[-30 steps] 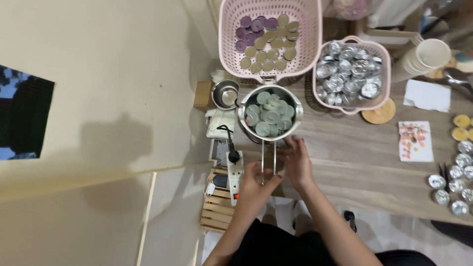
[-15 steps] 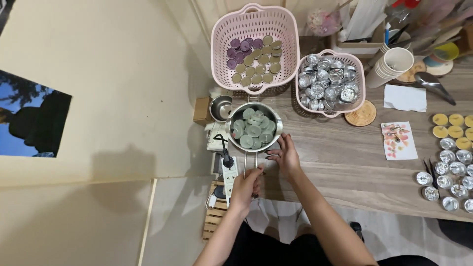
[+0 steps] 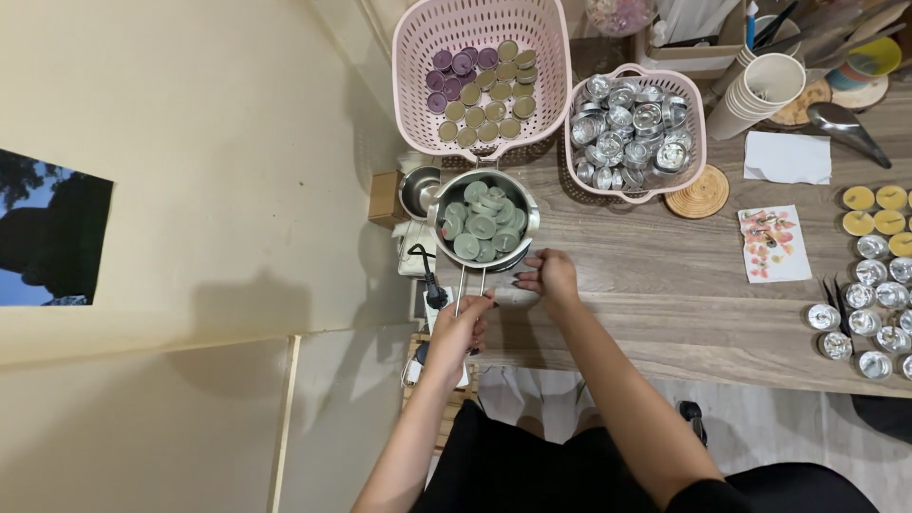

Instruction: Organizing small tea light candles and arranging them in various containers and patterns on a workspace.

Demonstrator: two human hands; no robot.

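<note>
Round metal pot (image 3: 483, 220) at the left end of the wooden table (image 3: 665, 285), full of pale green wax discs (image 3: 480, 223). Long thin wire handle (image 3: 467, 285) sticking out toward the body. Left hand (image 3: 463, 323) curled shut around the end of that handle. Right hand (image 3: 548, 277) just beside the pot rim, fingers pinched closed on a small pale roll (image 3: 513, 296) lying on the table edge. Hard to tell what the roll is.

Right behind the pot, a big pink basket (image 3: 480, 71) with purple and olive-green candle discs inside. Next to it, a smaller pink basket (image 3: 636, 128) heaped with shiny little metal cups. Small metal bowl (image 3: 418, 190) to the left of the pot, near a little brown box (image 3: 385, 198). Black cable (image 3: 427, 275) hanging down by the table edge.

Farther right, a round woven coaster (image 3: 701, 195), a white paper napkin (image 3: 787, 157), a card with pink flowers (image 3: 774, 244). Stack of paper cups (image 3: 755, 93) tipped over at the back. At the far right, yellow candles (image 3: 879, 209) and more shiny metal cups (image 3: 864, 304) in rows. Cream wall (image 3: 190, 237) on the left.
</note>
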